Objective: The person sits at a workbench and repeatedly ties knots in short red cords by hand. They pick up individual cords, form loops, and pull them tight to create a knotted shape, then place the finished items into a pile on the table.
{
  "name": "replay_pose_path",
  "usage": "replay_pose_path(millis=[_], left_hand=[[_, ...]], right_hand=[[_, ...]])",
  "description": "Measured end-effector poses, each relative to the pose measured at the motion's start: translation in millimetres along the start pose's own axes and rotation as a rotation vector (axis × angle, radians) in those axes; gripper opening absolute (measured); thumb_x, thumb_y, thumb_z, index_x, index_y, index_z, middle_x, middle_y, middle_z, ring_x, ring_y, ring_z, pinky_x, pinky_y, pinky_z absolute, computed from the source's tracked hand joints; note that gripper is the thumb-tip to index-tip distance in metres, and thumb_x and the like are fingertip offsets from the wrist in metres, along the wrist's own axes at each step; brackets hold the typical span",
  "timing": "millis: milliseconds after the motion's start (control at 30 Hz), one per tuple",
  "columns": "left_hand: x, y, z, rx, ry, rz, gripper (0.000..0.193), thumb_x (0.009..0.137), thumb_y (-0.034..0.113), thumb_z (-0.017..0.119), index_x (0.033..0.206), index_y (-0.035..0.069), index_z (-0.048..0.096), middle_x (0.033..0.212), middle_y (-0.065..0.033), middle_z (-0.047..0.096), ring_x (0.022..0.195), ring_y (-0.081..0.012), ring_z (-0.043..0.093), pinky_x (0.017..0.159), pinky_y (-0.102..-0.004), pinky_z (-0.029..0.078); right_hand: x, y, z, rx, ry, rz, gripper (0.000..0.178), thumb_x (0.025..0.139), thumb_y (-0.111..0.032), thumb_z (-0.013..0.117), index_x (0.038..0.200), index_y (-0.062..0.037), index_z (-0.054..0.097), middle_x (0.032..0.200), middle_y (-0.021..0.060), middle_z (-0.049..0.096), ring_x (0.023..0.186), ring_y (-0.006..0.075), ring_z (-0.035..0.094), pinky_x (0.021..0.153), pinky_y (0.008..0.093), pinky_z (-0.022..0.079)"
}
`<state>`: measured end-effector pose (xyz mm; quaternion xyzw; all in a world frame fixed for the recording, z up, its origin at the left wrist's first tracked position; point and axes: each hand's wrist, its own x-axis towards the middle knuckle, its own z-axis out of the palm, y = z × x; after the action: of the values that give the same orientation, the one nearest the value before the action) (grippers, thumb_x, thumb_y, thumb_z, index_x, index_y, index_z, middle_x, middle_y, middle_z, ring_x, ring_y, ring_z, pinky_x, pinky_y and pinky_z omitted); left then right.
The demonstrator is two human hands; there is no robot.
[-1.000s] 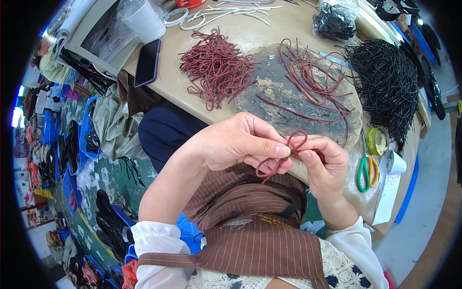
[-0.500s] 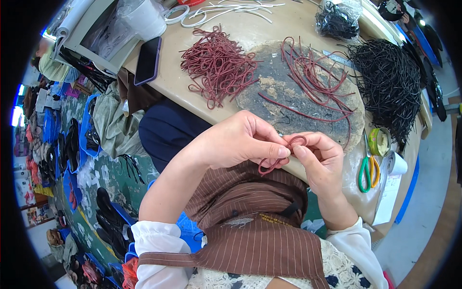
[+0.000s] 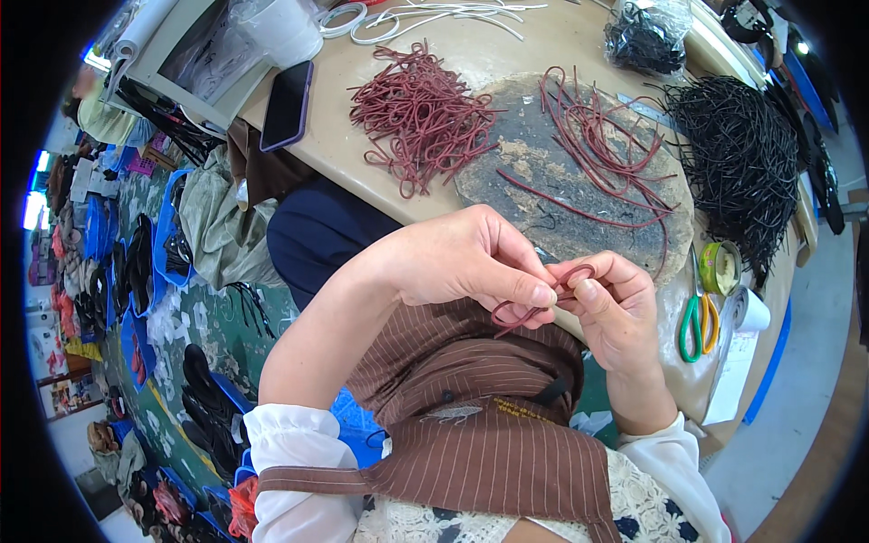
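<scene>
Between my two hands, just off the table's near edge, is a looped dark red cord [image 3: 516,319]. My left hand [image 3: 484,262] pinches it between thumb and fingers. My right hand [image 3: 615,303] grips another part, where a small loop stands up by the thumb. The crossing of the cord is partly hidden by my fingertips. Beyond my hands, loose lengths of red cord [image 3: 602,149] lie on a round, worn dark board [image 3: 507,181]. To its left is a heap of looped red cords [image 3: 421,118].
A pile of black cords [image 3: 733,154] lies at the right, near green-and-orange-handled scissors [image 3: 692,326], a round yellow-green tin [image 3: 720,267] and a white roll [image 3: 749,309]. A phone [image 3: 287,106] rests at the table's left edge. White cords [image 3: 434,20] lie at the back.
My hands have shifted slightly right, and my right fingers have moved on the cord, whose small loop now reads narrower. The whole view has shifted a little.
</scene>
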<state>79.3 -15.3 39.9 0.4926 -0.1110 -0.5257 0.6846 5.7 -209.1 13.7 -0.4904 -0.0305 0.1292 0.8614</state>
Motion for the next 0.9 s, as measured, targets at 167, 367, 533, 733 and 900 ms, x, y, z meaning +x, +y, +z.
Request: replay_pose_path(millis=[167,367,533,733,900], left_hand=[[-3,-1,0,0.041,0.064,0.035,0.021,0.077,0.005,0.063,0.096,-0.003,0.061,0.085,-0.0113,0.064,0.070,-0.0121,0.060,0.059,-0.0217,0.048],[-11,-10,6,0.121,0.203,0.196,0.023,0.080,0.001,0.057,0.102,-0.002,0.059,0.089,-0.0089,0.063,0.077,-0.0120,0.061,0.065,-0.0216,0.050],[-9,4,-11,0.327,0.482,0.324,0.018,0.082,0.004,0.054,0.098,-0.001,0.061,0.081,-0.0065,0.064,0.073,-0.0096,0.060,0.064,-0.0212,0.049],[9,8,-69,1.381,1.244,0.842,0.025,0.077,0.007,0.057,0.101,-0.001,0.059,0.095,-0.0151,0.061,0.086,-0.0278,0.060,0.076,-0.0334,0.047],[50,-50,-15,1.663,0.978,0.940,0.029,0.070,0.005,0.056,0.098,0.008,0.061,0.093,-0.0101,0.062,0.091,-0.0227,0.059,0.083,-0.0365,0.044]], right_hand=[[3,1,2,-0.003,0.082,-0.060,0.013,0.086,-0.008,0.052,0.092,0.0034,0.052,0.100,0.0185,0.058,0.089,0.0210,0.060,0.082,0.0340,0.049],[7,5,0,0.152,0.089,-0.013,0.016,0.087,-0.010,0.051,0.097,0.0026,0.050,0.103,0.0178,0.057,0.093,0.0217,0.058,0.084,0.0342,0.048],[20,-7,-7,-0.400,0.174,-0.041,0.024,0.084,-0.010,0.056,0.103,0.0023,0.050,0.104,0.0128,0.058,0.092,0.0156,0.058,0.078,0.0289,0.048],[67,-7,-32,-1.481,0.013,-0.296,0.021,0.078,-0.010,0.058,0.095,0.0011,0.051,0.090,0.0176,0.052,0.075,0.0352,0.055,0.069,0.0376,0.047],[71,10,-36,-1.617,-0.053,-0.270,0.011,0.079,-0.005,0.054,0.083,0.0017,0.046,0.086,0.0169,0.051,0.073,0.0344,0.052,0.061,0.0379,0.044]])
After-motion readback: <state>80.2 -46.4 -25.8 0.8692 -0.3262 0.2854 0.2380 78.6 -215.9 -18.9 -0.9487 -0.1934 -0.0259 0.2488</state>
